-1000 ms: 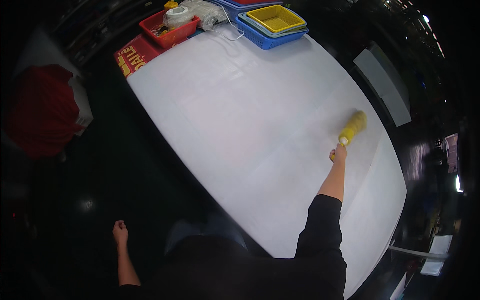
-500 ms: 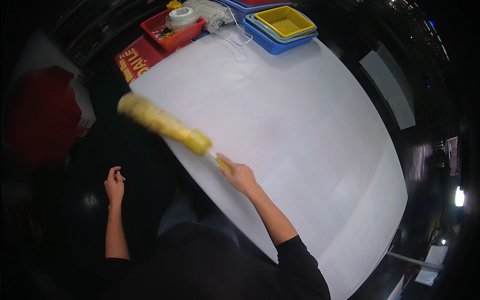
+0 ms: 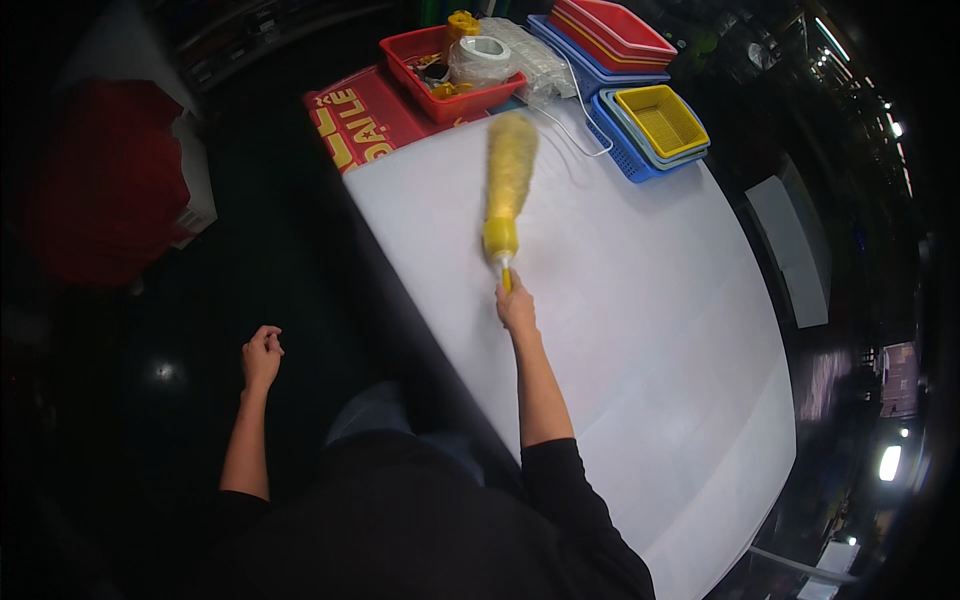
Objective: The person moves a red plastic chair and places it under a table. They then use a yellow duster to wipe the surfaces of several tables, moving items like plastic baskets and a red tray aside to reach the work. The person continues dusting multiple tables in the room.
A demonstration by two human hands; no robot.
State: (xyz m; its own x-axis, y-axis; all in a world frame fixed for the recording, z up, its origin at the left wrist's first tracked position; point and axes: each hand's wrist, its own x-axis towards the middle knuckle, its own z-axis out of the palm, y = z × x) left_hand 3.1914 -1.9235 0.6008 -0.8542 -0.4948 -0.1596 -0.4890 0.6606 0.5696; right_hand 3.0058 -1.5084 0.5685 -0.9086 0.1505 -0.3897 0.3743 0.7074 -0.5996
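My right hand (image 3: 517,305) is wrapped round the handle of a fluffy yellow duster (image 3: 512,165). The duster has a bright yellow collar below its soft head, which points away from me over the far part of a white-covered table (image 3: 610,290). Motion blurs the head a little, and whether it touches the surface I cannot tell. Off to the left of the table, my left hand (image 3: 262,357) hangs in the air over the dark floor. It holds nothing; its fingers are loosely bent, with the thumb apart.
At the far end stand a red tray (image 3: 470,103) of odds and ends with a wrapped white roll (image 3: 480,62), clear plastic wrap (image 3: 535,60), a white cord (image 3: 590,150), stacked blue and yellow baskets (image 3: 660,120) and red trays (image 3: 620,35). Something red (image 3: 105,185) is at left.
The duster has swung from the table's left edge rightward and away, now pointing to the far end. My right hand went with it. The whole view has shifted; my left hand stays off the table.
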